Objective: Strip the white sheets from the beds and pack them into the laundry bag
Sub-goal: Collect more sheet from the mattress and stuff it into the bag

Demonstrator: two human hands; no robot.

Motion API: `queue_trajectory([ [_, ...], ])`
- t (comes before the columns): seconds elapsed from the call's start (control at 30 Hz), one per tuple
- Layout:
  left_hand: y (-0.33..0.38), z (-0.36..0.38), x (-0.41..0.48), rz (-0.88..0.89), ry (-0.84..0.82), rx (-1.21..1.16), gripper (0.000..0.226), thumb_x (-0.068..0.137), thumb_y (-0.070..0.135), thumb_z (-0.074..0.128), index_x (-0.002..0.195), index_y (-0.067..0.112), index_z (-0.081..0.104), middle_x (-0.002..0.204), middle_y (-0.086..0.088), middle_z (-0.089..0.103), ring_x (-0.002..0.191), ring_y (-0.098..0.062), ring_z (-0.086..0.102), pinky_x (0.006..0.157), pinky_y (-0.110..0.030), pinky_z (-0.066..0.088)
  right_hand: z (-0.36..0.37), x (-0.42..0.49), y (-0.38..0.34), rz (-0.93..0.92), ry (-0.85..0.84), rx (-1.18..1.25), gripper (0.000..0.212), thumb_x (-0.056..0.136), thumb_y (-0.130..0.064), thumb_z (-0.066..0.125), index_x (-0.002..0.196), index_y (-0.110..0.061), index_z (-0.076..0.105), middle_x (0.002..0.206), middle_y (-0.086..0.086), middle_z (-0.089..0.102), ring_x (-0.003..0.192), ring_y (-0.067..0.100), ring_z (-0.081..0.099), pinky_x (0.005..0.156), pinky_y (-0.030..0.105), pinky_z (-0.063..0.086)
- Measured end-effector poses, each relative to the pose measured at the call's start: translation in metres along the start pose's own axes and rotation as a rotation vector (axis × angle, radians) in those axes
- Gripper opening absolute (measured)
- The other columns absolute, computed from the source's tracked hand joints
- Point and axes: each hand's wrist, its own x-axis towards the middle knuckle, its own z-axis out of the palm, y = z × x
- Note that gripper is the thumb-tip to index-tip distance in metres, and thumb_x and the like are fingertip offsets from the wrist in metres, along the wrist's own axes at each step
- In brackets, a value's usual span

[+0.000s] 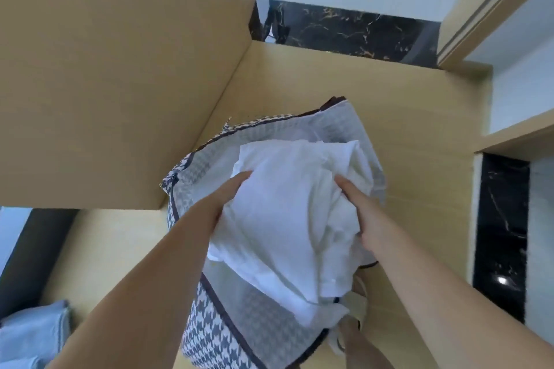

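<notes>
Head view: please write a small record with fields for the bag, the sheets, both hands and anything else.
bag: checked laundry bag, mouth open
sheets: white sheets, bunched, partly inside the bag
left hand: against the left side of the sheets
right hand: against the right side of the sheets
other: blue cloth at lower left

A crumpled bundle of white cotton sheets (287, 219) fills the open mouth of a soft grey-and-white houndstooth laundry bag with dark brown trim (209, 323). The bundle bulges well above the rim, and its near folds spill over the bag's front edge. The bag's pale inner lining shows behind the sheets.
</notes>
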Motion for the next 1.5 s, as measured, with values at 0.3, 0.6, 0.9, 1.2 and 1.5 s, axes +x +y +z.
queue_trajectory([
  [0.3,-0.094,0.005,0.039,0.232,0.064,1.070,0.064,0.098,0.056,0.027,0.152,0.036,-0.001,0.161,0.002,-0.010,0.148,-0.025,-0.008,0.117,-0.056,0.006,0.129,0.074,0.128,0.073,-0.288,-0.379,0.049,0.103,-0.027,0.037,0.149,-0.015,0.023,0.140,-0.003,0.039,0.136,0.018,0.035,0.105,0.031,0.035],
  [0.6,-0.126,-0.009,0.066,0.162,0.016,1.456,0.072,0.095,0.061,0.028,0.152,0.025,0.005,0.159,-0.007,0.010,0.144,-0.032,0.016,0.113,-0.059,0.011,0.064,0.032,0.153,0.080,-0.403,-0.603,0.073,0.065,-0.082,0.057,0.123,-0.038,0.053,0.131,-0.011,0.058,0.119,0.010,0.054,0.106,0.037,0.038],
  [0.9,-0.105,0.025,0.002,0.276,-0.451,1.412,0.060,0.086,0.068,0.041,0.111,0.017,0.060,0.084,0.003,0.065,0.086,-0.016,0.059,0.091,-0.036,0.040,0.046,0.022,0.184,-0.268,-0.091,-1.106,0.021,0.099,-0.015,0.046,0.079,-0.015,0.052,0.070,-0.002,0.052,0.063,0.018,0.048,0.056,0.029,0.031],
  [1.2,-0.092,-0.012,-0.059,0.486,-0.356,1.301,0.016,0.094,0.022,0.049,0.091,0.036,0.055,0.080,0.015,0.055,0.082,-0.009,0.050,0.068,-0.024,0.031,0.056,-0.053,0.125,-0.921,0.036,-1.115,0.024,0.089,-0.019,0.039,0.075,-0.005,0.053,0.050,0.008,0.050,0.045,0.026,0.046,0.045,0.036,0.033],
  [1.5,-0.108,-0.022,-0.109,0.564,-0.105,1.352,0.019,0.096,0.032,0.045,0.082,0.023,0.053,0.075,0.005,0.054,0.074,-0.019,0.047,0.093,-0.028,0.029,0.063,-0.103,0.114,-0.762,-0.251,-1.479,0.036,0.089,-0.026,0.042,0.060,-0.019,0.022,0.044,-0.004,0.022,0.044,0.024,0.028,0.043,0.029,0.015],
])
